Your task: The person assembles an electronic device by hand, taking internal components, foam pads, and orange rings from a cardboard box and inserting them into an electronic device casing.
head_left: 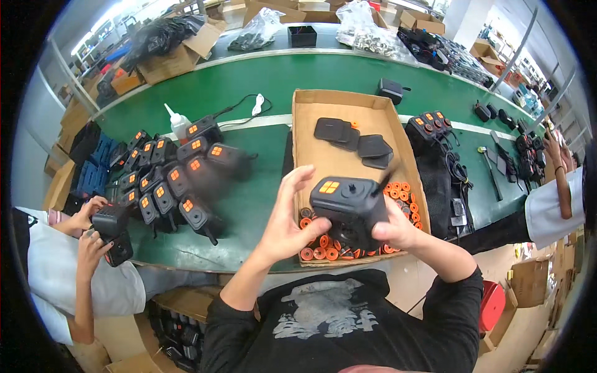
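Head view: I see right hand [399, 229] gripping the black unit [349, 204] over the tray's [317, 160] near edge; left hand [285, 221] wide, thumb apparently touching it. I'd hold the unit level, clear of the caps [319, 253].

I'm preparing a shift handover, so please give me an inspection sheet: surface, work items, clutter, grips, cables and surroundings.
Surface: green table, well occupied on both sides.
Work items: black device with orange squares, held above a shallow cardboard box; inside lie flat black pads and orange-and-black round parts.
Clutter: similar devices clustered at left; nozzle bottle behind them.
Left grip: fingers spread, thumb at the device's lower edge.
Right grip: on the device's right side; fingers mostly hidden.
Cables: white-ended cable beyond the cluster; black coiled cable right of the box.
Surroundings: one person at left, another at right.
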Demonstrator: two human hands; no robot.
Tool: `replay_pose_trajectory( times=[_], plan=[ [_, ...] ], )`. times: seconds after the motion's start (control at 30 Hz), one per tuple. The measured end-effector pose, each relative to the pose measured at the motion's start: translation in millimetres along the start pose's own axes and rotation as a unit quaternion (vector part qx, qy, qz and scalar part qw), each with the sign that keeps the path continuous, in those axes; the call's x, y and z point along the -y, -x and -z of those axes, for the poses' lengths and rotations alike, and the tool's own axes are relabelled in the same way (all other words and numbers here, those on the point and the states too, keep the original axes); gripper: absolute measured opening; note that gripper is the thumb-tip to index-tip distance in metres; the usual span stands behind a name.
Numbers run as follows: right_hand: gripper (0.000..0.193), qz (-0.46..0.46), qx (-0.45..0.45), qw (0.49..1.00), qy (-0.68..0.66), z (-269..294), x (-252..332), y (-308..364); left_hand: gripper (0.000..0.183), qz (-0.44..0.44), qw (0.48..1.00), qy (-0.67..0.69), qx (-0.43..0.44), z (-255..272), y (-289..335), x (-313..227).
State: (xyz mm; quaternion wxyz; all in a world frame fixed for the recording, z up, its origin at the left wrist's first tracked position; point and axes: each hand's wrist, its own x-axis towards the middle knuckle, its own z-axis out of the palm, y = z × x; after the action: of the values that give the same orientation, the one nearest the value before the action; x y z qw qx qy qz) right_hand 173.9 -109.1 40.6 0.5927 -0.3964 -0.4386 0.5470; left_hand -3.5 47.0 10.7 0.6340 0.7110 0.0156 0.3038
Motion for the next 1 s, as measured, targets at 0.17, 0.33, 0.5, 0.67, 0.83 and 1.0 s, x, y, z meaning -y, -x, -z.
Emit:
replay_pose_trajectory(
  times=[0.17,0.33,0.5,0.67,0.83,1.0],
  plan=[
    [0.061,-0.083,-0.006,0.993,0.085,14,-25,10,0.058,0.158,0.967,0.197,0.024,-16,-11,-11],
    [0.032,-0.111,-0.106,0.959,0.237,43,-15,4,0.055,0.145,0.984,0.077,-0.074,-14,-13,8],
    [0.011,0.213,-0.211,0.745,0.595,50,11,-3,0.062,0.077,0.990,-0.097,-0.072,-17,-30,23],
    [0.014,0.257,-0.180,0.679,0.663,36,10,-27,0.068,0.038,0.978,-0.203,-0.008,-24,-48,24],
    [0.011,0.167,-0.151,0.760,0.609,60,-2,-36,0.069,0.046,0.974,-0.223,0.009,-23,-52,37],
    [0.007,0.208,-0.094,0.748,0.623,74,-10,-42,0.067,0.050,0.970,-0.237,0.034,-18,-56,48]
  ],
)
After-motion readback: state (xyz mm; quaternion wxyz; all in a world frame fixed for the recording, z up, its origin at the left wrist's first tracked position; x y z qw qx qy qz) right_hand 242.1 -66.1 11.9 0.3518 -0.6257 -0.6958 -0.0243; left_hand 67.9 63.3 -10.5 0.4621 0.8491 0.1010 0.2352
